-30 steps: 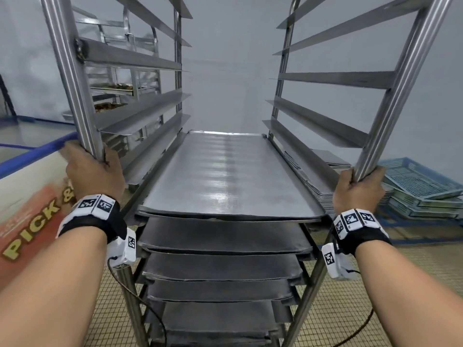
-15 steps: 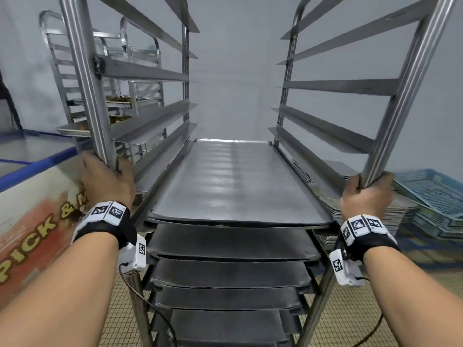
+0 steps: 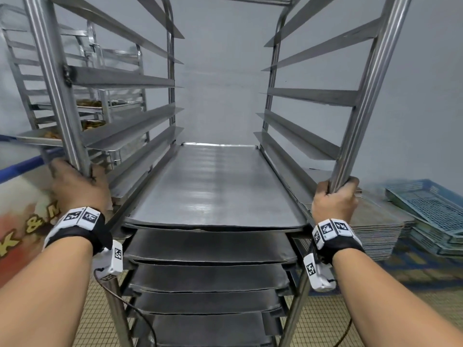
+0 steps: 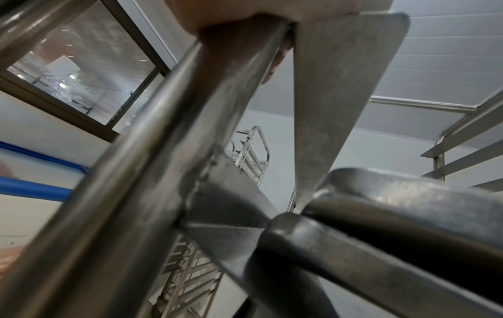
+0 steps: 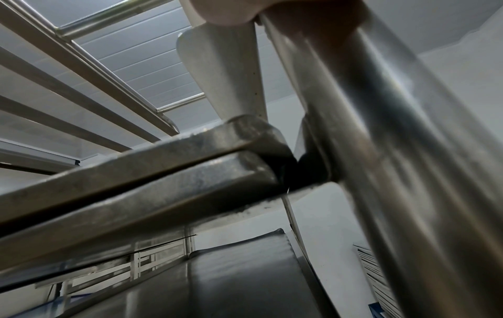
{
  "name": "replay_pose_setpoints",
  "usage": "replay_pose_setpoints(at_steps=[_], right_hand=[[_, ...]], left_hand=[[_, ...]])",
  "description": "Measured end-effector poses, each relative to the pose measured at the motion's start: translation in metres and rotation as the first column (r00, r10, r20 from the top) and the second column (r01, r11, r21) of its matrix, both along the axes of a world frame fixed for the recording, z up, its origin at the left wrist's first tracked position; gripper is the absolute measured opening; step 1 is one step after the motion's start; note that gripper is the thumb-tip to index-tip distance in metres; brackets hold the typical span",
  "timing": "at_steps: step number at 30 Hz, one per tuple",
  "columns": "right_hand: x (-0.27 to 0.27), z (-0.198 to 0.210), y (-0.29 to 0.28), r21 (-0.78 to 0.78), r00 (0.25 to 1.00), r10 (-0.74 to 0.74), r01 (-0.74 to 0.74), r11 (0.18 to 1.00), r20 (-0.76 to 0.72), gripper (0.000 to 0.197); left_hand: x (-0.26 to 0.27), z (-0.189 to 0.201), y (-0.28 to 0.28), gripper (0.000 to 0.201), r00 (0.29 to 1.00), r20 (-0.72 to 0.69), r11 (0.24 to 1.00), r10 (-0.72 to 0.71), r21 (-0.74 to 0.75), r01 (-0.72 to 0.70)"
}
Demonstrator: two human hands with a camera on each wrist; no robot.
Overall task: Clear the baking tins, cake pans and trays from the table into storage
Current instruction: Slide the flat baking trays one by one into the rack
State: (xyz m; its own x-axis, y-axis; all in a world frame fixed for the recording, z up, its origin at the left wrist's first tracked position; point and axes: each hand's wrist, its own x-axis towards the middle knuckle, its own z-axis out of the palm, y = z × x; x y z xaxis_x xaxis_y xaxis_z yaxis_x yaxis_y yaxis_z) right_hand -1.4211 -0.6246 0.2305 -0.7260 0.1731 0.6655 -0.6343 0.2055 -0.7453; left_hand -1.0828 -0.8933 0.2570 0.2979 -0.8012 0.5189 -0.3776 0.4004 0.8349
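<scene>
A tall steel tray rack (image 3: pixel 358 101) stands right in front of me. Its lower runners hold several flat metal baking trays; the top tray (image 3: pixel 215 186) is bare and shiny. My left hand (image 3: pixel 75 184) grips the rack's left front post (image 4: pixel 152 150), and my right hand (image 3: pixel 334 200) grips the right front post (image 5: pixel 381 150). In both wrist views the fingers wrap the tube at the top edge and tray rims (image 5: pixel 163 170) cross below. The upper runners hold nothing.
A second steel rack (image 3: pixel 105 106) with food on its trays stands behind to the left. A chest with a blue rim (image 3: pixel 22 169) is at far left. At right, a stack of metal trays (image 3: pixel 375 229) and blue plastic crates (image 3: pixel 431 209) rest on the tiled floor.
The rack has rolled forward toward the grey wall with both hands still on its posts. The second rack and the stacked trays at right have come closer.
</scene>
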Motion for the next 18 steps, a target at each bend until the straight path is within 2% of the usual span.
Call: replay_pose_setpoints(at_steps=[4,9,14,18], right_hand=[[-0.033,0.0,-0.021,0.004,1.0,-0.01,0.01,1.0,-0.008,0.02],[-0.078,-0.001,-0.048,0.01,1.0,-0.024,0.024,1.0,-0.015,0.019],[-0.123,0.002,-0.073,0.025,0.999,-0.045,0.045,0.999,0.009,0.02],[-0.156,0.005,-0.094,0.029,0.999,-0.044,0.043,0.999,0.03,0.019]], left_hand=[[-0.029,-0.005,-0.023,0.05,1.0,0.011,0.999,0.011,-0.041,-0.011],[-0.069,0.0,-0.037,0.045,0.998,-0.039,0.999,-0.042,0.03,0.043],[-0.117,0.0,-0.064,0.033,0.999,-0.021,0.999,-0.044,-0.005,0.044],[-0.152,-0.002,-0.09,0.031,0.998,-0.025,0.997,-0.065,-0.035,0.064]])
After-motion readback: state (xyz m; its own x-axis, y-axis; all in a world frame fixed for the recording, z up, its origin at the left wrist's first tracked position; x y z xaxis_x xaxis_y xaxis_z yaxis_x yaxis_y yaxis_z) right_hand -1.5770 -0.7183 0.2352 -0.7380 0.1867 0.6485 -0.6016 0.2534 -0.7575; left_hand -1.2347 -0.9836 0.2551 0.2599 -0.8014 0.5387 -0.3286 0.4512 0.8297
